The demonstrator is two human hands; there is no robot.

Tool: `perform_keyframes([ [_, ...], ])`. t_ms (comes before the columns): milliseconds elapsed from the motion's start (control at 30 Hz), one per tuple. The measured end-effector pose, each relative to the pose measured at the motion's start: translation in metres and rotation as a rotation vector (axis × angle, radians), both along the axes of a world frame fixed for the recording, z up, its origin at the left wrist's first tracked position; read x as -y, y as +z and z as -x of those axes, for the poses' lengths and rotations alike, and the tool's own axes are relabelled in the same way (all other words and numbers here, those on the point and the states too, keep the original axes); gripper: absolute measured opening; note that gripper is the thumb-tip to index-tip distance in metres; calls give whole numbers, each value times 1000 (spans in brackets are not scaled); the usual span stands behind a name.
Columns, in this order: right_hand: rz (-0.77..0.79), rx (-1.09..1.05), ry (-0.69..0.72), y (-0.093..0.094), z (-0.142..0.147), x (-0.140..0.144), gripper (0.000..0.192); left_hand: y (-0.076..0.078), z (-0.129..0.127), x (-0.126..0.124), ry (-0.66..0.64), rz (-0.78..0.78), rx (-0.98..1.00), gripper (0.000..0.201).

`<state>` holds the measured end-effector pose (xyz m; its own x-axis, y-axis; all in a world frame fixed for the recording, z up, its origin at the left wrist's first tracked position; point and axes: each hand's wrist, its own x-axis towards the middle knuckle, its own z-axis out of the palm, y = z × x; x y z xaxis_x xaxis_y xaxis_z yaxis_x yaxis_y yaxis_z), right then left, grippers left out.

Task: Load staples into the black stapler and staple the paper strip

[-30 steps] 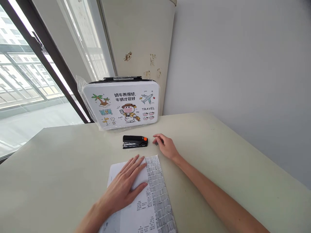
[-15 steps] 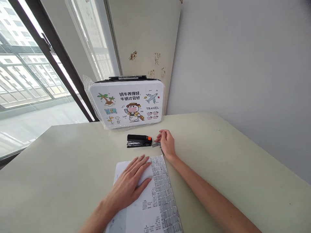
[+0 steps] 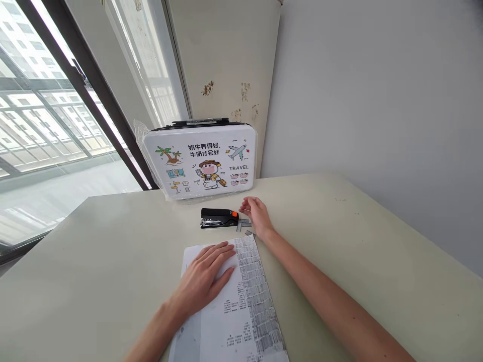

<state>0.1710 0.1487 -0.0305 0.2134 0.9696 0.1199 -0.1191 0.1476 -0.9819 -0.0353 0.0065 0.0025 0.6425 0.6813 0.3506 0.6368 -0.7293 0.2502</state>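
Observation:
My left hand (image 3: 206,275) lies flat, fingers spread, on a printed paper sheet (image 3: 241,311) near the table's front edge. A black stapler (image 3: 219,218) with an orange end lies on the table beyond the sheet. My right hand (image 3: 256,215) rests just right of the stapler's orange end, fingers curled down over small grey staple strips (image 3: 244,224) that lie on the table. Whether the fingers grip a strip is hidden.
A white cartoon-printed travel case (image 3: 202,160) in plastic wrap stands upright at the back of the pale green table (image 3: 358,236), against the wall. A window with a dark frame (image 3: 86,90) is at the left, a grey wall at the right.
My right hand has shifted a little near the stapler's orange end and grey staple strips now show beside it. The left hand stays flat on the paper.

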Motion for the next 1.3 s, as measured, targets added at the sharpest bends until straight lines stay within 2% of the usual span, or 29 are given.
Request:
perform_keyframes([
  [100,-41,144,78,4,-25,17,31,0,3,1,-19,16,-4,35],
  [300,-107,477,303,13,-92,72,30,-2,5,3,-19,19,23,35],
  [400,-159,719,415,14,-102,84,29,-2,4,3,-18,27,15,35],
  [500,-220,870,375,9,-93,78,26,-2,4,3,-22,26,9,34],
  [700,-243,852,255,-4,-71,56,22,-5,5,3,-30,20,19,33],
  [833,-230,770,261,-6,-83,59,30,-4,8,3,-43,12,48,34],
  [1067,-136,622,185,-7,-102,72,26,2,25,-5,-13,39,49,35],
  [1300,-88,573,166,-4,-97,73,27,-7,13,-5,108,-31,108,33],
])
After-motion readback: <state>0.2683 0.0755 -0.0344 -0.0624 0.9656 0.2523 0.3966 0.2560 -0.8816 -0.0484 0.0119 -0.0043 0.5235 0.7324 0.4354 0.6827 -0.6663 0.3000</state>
